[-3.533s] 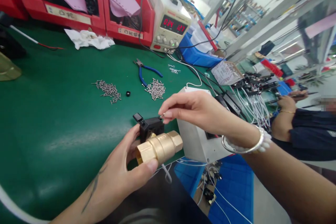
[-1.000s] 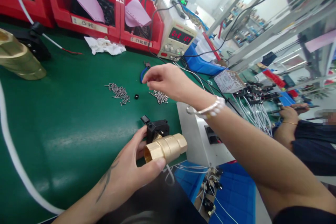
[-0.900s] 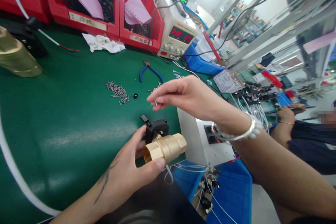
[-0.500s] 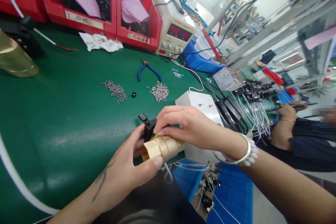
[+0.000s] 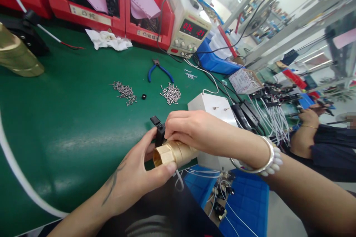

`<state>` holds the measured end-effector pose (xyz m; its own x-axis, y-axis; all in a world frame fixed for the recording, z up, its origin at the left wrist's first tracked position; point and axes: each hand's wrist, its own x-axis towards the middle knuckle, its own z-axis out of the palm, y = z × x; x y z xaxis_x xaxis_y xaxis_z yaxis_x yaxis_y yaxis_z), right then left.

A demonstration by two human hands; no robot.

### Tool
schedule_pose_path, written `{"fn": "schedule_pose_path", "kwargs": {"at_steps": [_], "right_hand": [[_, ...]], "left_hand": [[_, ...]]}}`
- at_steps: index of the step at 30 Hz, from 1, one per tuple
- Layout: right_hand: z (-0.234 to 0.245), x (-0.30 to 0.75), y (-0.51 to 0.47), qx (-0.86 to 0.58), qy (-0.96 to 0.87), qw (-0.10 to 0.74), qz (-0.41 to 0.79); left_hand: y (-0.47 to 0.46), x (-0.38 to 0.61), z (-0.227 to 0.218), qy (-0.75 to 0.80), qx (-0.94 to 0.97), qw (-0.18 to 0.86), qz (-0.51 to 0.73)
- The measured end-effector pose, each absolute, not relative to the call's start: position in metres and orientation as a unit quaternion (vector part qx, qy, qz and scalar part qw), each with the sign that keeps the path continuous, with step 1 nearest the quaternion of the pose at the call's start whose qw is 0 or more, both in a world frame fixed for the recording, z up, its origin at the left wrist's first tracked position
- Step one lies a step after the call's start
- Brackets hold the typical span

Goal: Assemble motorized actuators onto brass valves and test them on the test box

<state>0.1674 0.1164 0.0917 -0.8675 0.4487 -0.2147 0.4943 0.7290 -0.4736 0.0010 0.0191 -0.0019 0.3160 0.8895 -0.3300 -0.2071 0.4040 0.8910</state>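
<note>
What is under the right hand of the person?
Under the right hand are a brass fitting and a black unit, both partly visible. Anything covered or gripped by the hand cannot be seen.

The right hand hides its own fingertips from me, plus much of the black housing; over on the left, a brass fitting runs out of view.

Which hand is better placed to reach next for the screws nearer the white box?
Probably the right hand: it is closer to those screws, while the left hand grips the brass fitting.
</note>
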Motion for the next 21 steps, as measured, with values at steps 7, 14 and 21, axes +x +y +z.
{"fn": "schedule_pose_path", "kwargs": {"at_steps": [7,14,21], "right_hand": [[0.097,0.143,0.185,0.426,0.851,0.033,-0.305],[0.049,0.112,0.246,0.523,0.840,0.113,-0.091],[0.028,0.100,0.244,0.520,0.846,0.085,-0.083]], "left_hand": [[0.015,0.004,-0.010,0.437,0.363,0.721,0.397],[0.015,0.003,-0.012,0.452,0.359,0.708,0.407],[0.016,0.006,-0.005,0.438,0.324,0.717,0.435]]}}
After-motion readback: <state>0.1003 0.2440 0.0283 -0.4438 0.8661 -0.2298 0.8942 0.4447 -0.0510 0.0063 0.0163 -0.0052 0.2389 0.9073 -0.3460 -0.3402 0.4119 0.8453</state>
